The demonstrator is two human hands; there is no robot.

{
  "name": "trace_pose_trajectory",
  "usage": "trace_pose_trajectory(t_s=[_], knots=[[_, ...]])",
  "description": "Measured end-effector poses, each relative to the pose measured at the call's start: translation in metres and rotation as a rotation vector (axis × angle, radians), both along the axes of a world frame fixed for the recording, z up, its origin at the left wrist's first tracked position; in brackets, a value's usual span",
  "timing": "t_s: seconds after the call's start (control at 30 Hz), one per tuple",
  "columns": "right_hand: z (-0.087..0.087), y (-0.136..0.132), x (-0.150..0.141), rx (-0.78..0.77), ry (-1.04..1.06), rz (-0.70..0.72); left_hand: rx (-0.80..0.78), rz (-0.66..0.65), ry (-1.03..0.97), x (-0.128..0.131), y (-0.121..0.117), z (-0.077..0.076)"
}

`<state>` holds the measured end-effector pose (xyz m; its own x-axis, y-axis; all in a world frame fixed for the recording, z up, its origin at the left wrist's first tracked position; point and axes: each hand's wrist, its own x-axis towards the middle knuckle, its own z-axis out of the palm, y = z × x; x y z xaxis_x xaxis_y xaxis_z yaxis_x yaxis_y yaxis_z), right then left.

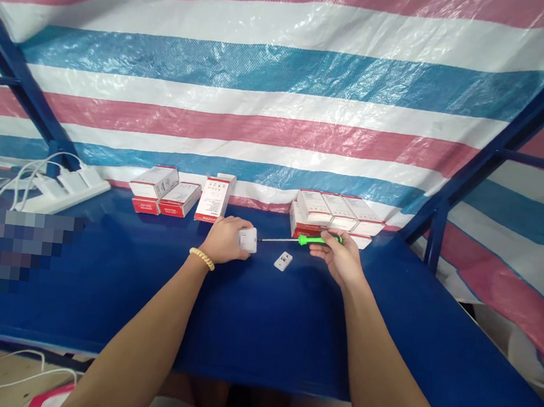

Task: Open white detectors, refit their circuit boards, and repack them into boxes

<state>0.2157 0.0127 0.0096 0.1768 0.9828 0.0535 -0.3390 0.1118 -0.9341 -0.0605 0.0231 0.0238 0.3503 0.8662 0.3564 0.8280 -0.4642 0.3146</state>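
My left hand (226, 240) is closed around a small white plastic device (249, 240), holding it just above the blue table (269, 326). In my right hand (339, 256) is a screwdriver (314, 240) with a bright green and black handle. Its thin metal shaft points left, and the tip is at or very close to the right edge of the white device; whether it touches I cannot tell. Between my hands a flat white plate (283, 261) with dark openings lies on the table.
Red and white boxes (180, 199) sit at the back left, with another box (213, 197) standing beside them. Several more boxes (339, 212) are stacked at the back right. A white power strip (67, 188) with plugs and cables lies far left. Blue frame posts (437, 230) rise behind.
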Motion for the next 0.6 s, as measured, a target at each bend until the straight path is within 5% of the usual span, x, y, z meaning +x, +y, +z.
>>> trace_pose_trajectory(t_s=[0.23, 0.43, 0.6], knots=[[0.0069, -0.0080, 0.0005, 0.165, 0.115, 0.193, 0.009, -0.007, -0.027, 0.0003, 0.0012, -0.0029], [0.0040, -0.0039, -0.0044, -0.093, -0.111, -0.054, -0.001, -0.002, -0.013, 0.0013, 0.0006, -0.0023], [0.0024, -0.0014, -0.0044, -0.043, -0.093, -0.048, 0.014, -0.010, -0.014, 0.0015, -0.0007, -0.0001]])
